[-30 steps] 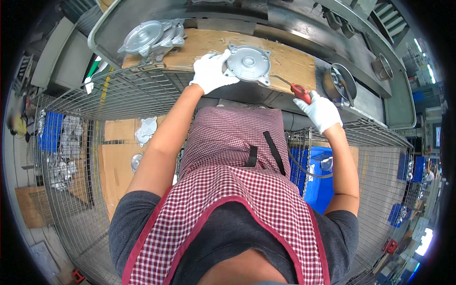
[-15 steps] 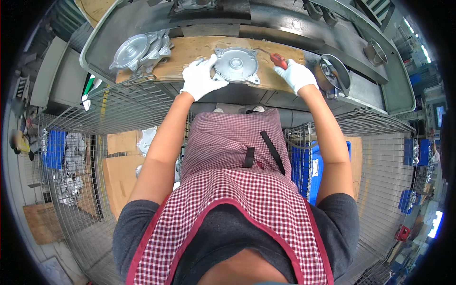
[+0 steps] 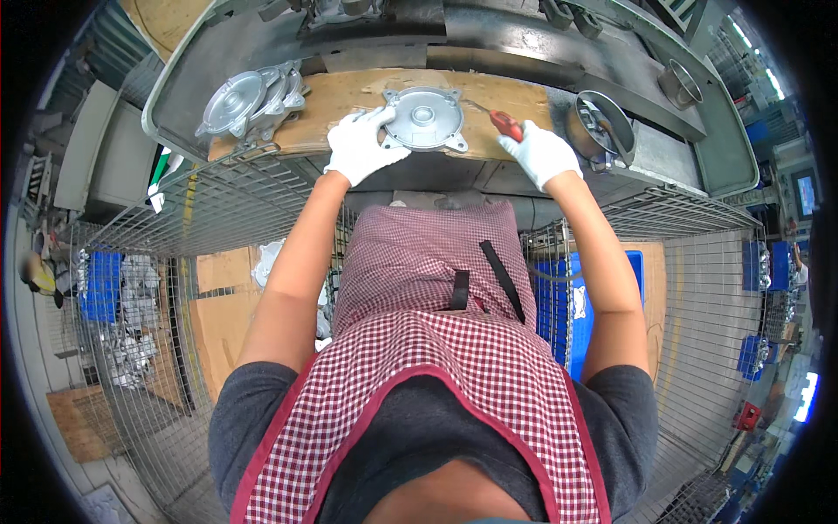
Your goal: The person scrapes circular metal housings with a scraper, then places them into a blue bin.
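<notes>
A round silver metal casting [image 3: 436, 133] with corner lugs lies flat on a wooden board [image 3: 336, 92]. My white-gloved left hand [image 3: 362, 147] grips its left edge, thumb along the near side and fingers over the rim. To the right, my gloved right hand [image 3: 543, 155] is closed round a hand tool with a red handle [image 3: 504, 124]. The tool's thin metal shaft points left toward the casting's right rim; its tip is too small to make out, so I cannot tell if it touches. Several similar castings [image 3: 236, 103] lie stacked at the board's left end.
A metal pot [image 3: 602, 103] with tools in it stands right of the board, and a metal cup [image 3: 679, 86] farther back. Wire cages [image 3: 236, 196] flank me on both sides. A blue bin [image 3: 633, 279] sits low on the right. The metal tray's raised rim [image 3: 161, 92] borders the bench.
The whole view has shifted slightly. Both hands keep their hold, and the casting appears turned a little; the tool stays near its right rim.
</notes>
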Action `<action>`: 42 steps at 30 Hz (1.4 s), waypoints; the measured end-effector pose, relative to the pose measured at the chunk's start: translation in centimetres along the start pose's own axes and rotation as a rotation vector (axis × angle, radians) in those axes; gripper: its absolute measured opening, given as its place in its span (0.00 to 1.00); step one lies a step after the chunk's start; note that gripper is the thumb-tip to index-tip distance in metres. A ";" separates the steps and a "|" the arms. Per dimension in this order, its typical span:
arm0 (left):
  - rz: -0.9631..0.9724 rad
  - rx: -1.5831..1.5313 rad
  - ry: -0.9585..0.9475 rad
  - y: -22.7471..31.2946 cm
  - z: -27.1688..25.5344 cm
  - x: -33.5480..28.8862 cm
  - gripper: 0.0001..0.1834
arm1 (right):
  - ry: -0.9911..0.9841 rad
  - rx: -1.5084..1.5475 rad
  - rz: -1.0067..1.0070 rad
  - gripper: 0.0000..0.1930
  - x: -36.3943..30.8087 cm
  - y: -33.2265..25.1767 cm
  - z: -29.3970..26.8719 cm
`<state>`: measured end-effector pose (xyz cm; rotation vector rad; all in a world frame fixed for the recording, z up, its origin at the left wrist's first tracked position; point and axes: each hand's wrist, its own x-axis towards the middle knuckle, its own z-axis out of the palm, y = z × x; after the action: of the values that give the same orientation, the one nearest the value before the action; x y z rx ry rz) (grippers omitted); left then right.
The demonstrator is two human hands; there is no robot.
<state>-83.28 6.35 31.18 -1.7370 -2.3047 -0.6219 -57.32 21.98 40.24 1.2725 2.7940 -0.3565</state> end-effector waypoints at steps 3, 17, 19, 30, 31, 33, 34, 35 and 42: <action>-0.022 0.018 -0.020 0.0 0.0 0.0 0.38 | -0.013 -0.032 -0.047 0.28 1.4 -0.2 0.2; 0.032 -0.048 0.006 2.5 -1.1 -0.8 0.33 | 0.665 0.377 0.234 0.26 -4.9 10.6 -2.9; 0.128 -0.086 0.145 3.3 -2.3 -1.9 0.33 | 1.008 0.399 0.180 0.28 -5.3 16.5 -4.8; 0.365 -0.252 0.386 8.2 -8.0 -4.4 0.27 | 0.875 0.234 1.072 0.40 -4.5 34.6 0.4; 0.346 -0.273 0.376 8.6 -8.3 -4.4 0.27 | 0.938 0.183 1.118 0.40 -4.9 33.0 0.9; 0.332 -0.298 0.363 9.2 -8.8 -4.2 0.27 | 1.127 0.194 0.915 0.33 -6.0 28.1 1.8; 0.352 -0.288 0.367 9.4 -8.8 -4.0 0.27 | 1.171 0.385 0.725 0.31 -7.0 25.4 2.2; 0.369 -0.283 0.352 9.7 -8.8 -3.7 0.28 | 1.192 0.685 0.577 0.28 -7.3 22.2 2.9; 0.513 -0.399 0.032 15.2 -4.3 -2.0 0.36 | 0.173 1.957 0.151 0.22 -11.1 7.7 10.2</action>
<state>-68.64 6.14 37.53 -2.3483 -1.6733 -1.0312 -44.74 16.31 30.50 1.3415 1.6183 -3.3239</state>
